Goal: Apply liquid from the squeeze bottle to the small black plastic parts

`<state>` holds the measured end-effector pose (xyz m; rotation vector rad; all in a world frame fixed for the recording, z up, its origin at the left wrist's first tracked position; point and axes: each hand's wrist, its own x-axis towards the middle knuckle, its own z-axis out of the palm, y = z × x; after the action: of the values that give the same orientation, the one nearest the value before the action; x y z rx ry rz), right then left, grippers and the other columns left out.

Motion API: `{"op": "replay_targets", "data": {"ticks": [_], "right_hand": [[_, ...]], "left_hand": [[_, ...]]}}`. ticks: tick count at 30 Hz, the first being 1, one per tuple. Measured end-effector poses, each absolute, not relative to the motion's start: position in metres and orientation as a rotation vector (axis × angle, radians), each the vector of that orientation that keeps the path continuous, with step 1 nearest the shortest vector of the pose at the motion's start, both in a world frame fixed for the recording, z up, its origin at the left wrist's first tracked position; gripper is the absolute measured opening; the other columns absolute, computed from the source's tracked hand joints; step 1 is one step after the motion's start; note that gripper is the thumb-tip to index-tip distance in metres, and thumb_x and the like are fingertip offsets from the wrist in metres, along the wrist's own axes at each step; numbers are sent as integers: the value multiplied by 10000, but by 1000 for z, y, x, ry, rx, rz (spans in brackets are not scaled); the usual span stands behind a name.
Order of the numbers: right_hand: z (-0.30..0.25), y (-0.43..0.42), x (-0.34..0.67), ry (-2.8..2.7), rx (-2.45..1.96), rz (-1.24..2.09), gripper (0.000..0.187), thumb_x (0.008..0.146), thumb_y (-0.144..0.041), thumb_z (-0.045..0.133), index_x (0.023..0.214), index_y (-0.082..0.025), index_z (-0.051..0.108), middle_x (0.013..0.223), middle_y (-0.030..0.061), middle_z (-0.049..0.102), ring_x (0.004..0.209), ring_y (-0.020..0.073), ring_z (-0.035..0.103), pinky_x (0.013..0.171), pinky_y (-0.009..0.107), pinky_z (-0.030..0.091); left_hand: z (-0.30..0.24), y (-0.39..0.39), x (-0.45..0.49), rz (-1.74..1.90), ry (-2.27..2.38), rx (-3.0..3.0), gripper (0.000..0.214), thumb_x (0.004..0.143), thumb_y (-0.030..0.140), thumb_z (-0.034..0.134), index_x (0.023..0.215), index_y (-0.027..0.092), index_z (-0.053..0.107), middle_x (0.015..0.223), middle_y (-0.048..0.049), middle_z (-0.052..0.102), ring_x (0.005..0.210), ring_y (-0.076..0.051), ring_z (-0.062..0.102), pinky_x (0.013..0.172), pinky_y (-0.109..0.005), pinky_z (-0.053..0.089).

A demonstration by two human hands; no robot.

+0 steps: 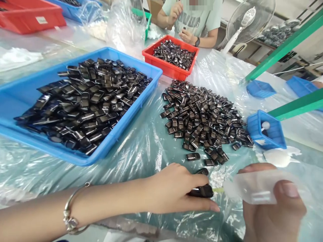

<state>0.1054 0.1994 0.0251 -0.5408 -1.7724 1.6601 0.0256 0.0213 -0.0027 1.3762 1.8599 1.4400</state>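
Note:
My left hand [174,188] reaches in from the left, low over the plastic-covered table, with its fingers closed round a glossy dark oblong piece [202,191]. Another such piece [202,171] shows just beyond the index finger; whether it is gripped too is unclear. At the lower right, my right hand [274,215] pinches a translucent whitish plastic piece [259,185] between thumb and fingers, slightly blurred. Ahead of both hands lies a loose heap of small dark shiny pieces [204,117], a few of them separate at its near edge.
A large blue tray [141,111] of similar dark pieces stands left, with a red tray [161,65] behind. Small blue bins [264,143] and green bars [285,50] are at the right. Across the table sits a person [199,23] near a fan [248,20].

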Motion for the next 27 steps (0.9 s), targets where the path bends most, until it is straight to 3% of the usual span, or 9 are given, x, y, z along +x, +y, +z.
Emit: {"op": "replay_targets", "data": {"ticks": [4,11,17,27], "right_hand": [[24,205,99,-1810,-484,1644,396,614,-582,779,606,-192,712,474,17,561,367,149,479,314,259,318],[20,195,101,-1777,-583,1640,432,695,-621,733,681,-191,690,537,3,547,412,136,475,354,253,319],[18,200,99,-1815,-491,1646,458,680,-645,751,648,-192,693,469,-1,510,355,129,419,317,267,250],[15,200,104,-1828,-536,1701,469,724,-672,723,697,-204,703,533,0,558,422,130,472,378,253,321]], "left_hand": [[0,20,23,1446,1838,1313,534,961,631,482,665,203,362,475,91,256,391,-79,239,392,-236,168],[1,21,21,1390,1854,1269,485,870,341,756,669,204,337,488,111,231,396,-74,232,409,-233,149],[1,22,21,1381,1822,1276,416,884,348,741,694,196,404,512,103,269,402,-79,265,413,-226,165],[-2,22,21,1392,1791,1268,395,889,345,737,710,188,423,523,99,298,414,-69,282,409,-219,165]]}}
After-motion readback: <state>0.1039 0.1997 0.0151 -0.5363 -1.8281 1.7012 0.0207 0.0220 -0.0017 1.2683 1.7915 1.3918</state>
